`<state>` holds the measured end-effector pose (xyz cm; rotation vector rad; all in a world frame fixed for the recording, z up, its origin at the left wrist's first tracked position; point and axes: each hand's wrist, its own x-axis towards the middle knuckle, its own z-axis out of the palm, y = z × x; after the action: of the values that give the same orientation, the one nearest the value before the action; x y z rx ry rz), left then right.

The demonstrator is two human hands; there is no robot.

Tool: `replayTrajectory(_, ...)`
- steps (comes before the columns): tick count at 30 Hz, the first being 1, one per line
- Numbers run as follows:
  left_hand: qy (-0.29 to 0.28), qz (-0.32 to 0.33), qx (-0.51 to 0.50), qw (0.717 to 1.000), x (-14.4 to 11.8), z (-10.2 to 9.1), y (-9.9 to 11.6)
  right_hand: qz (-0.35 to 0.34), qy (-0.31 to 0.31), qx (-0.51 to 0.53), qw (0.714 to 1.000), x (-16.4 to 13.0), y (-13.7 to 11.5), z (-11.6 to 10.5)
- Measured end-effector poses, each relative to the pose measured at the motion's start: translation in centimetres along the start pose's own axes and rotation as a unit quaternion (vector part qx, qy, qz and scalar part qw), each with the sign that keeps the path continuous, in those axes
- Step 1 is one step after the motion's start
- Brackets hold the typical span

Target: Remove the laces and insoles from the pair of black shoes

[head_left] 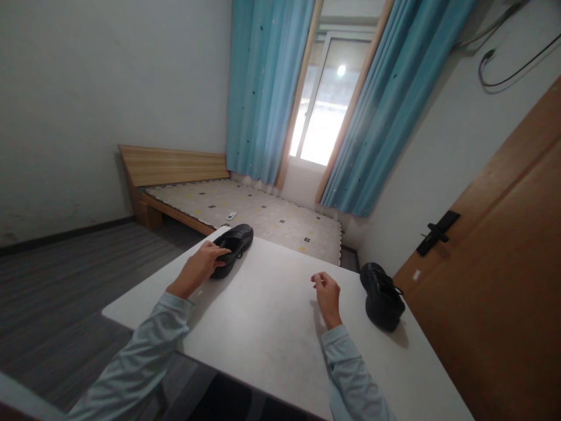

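At a white table [263,327], a person's left hand [202,266] grips a black shoe [234,245] by its opening at the far-left corner, while the right hand [328,295], loosely curled and empty, hovers near a second black shoe [382,295].

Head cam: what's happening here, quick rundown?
A person at a white table has the left hand on the opening of a black shoe near the table's far edge. The right hand hovers loosely curled above the tabletop, holding nothing. The second black shoe sits untouched to its right. A bed stands behind.
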<state>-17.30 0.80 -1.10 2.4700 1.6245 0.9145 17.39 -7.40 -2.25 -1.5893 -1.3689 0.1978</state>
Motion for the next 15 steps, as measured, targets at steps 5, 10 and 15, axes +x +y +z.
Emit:
replayTrajectory(5, -0.013, 0.009, 0.0, 1.0, 0.0, -0.3, -0.3, -0.011, -0.01, -0.037, 0.999, 0.1, 0.4, -0.1)
replayTrajectory(10, -0.014, 0.014, 0.024, 1.0, -0.2, -0.5, 0.6, -0.063, 0.021, -0.261, 0.963, 0.3, 0.2, -1.2)
replayTrajectory(15, -0.023, 0.006, 0.017, 1.0, 0.0, -0.3, 1.2, -0.054, 0.108, -0.451, 0.884, 0.7, -0.4, -4.3)
